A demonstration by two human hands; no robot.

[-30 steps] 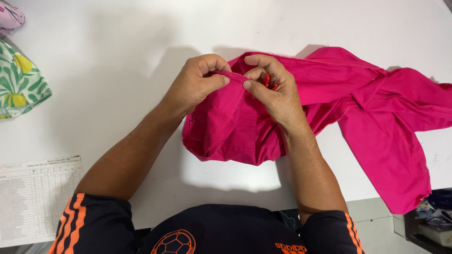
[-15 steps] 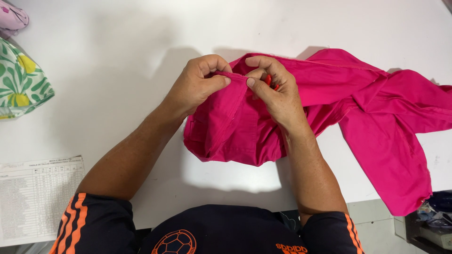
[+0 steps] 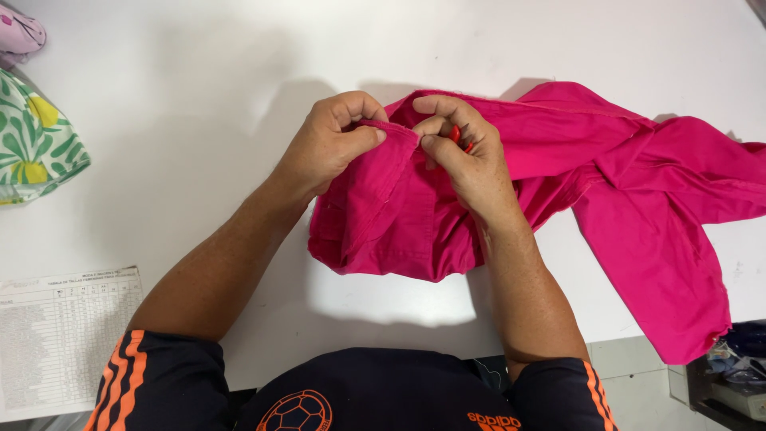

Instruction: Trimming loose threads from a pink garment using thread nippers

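A bright pink garment (image 3: pixel 606 183) lies crumpled on the white table (image 3: pixel 199 96), spreading from the middle to the right edge. My left hand (image 3: pixel 331 144) pinches a raised fold of its hem between thumb and fingers. Just to the right, my right hand (image 3: pixel 467 156) grips the same fold and also holds a small red tool (image 3: pixel 456 136), mostly hidden by the fingers. The two hands are nearly touching over the cloth.
A folded cloth with green leaves and yellow fruit (image 3: pixel 36 140) lies at the left edge, a pale pink item (image 3: pixel 20 32) above it. A printed paper chart (image 3: pixel 64 339) sits at the lower left. Clutter shows below the table's right corner (image 3: pixel 734 367).
Both hands stay on the pink fold with only slight finger shifts; the view has moved a little.
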